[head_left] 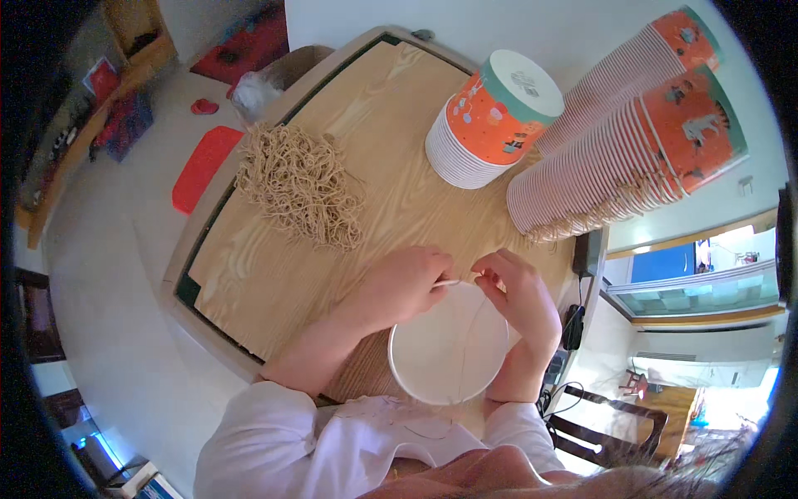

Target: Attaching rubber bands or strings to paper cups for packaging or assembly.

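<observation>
A white paper bucket [432, 349] is held mouth up in front of my chest. My left hand [411, 283] is closed on its far rim, fingers curled over the edge. Just right of it, my right hand [517, 291] pinches thumb and fingers together at the same rim. From near those fingertips a thin string [464, 353] runs across the bucket's mouth toward me; the pinched end itself is hard to make out. Left of my hands lies a tangled heap of tan string [299, 187] on the wooden table [391, 108].
An upside-down stack of orange and green paper buckets [499, 116] stands at the back. Two long stacks, including the nearer stack [598, 158] with string ends along its rims, lean at the right. A red stool [208, 166] is beyond the left edge; black cables [572, 328] hang at the right.
</observation>
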The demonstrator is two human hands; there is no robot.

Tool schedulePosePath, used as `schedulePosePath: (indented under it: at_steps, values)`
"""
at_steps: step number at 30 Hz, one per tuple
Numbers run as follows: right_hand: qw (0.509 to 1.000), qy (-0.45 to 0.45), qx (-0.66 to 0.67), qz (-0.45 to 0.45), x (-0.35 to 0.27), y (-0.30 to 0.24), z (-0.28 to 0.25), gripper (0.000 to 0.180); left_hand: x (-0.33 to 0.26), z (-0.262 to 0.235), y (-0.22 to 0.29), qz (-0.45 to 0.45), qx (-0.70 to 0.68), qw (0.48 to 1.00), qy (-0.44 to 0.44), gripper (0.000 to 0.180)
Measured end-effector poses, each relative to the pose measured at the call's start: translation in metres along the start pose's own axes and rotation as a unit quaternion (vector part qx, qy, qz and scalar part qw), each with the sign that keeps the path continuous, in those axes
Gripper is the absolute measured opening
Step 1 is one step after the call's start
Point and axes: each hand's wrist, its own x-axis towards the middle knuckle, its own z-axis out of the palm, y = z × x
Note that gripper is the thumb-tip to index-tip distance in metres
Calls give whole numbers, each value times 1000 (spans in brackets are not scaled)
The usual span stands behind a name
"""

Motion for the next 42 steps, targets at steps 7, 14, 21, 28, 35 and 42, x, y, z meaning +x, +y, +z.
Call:
schedulePosePath:
  at_steps: [7,14,21,28,35,42]
  values:
    - [997,5,78,1,-31,-39,-9,11,-71,-11,42,73,62,988,117,19]
    - [898,-27,438,43,-57,-64,-3,16,-124,-17,45,102,68,930,345,20]
    - [897,-90,433,26,-72,-80,10,13,-159,-45,48,151,87,869,464,22]
    - [931,-88,354,-6,-77,-82,31,11,-186,-45,58,219,116,893,375,21]
    - [955,-99,270,-70,-79,-135,25,16,-195,-23,57,272,104,897,333,20]
    - [944,-180,266,-73,-80,-140,14,14,-200,-14,57,261,91,904,326,22]
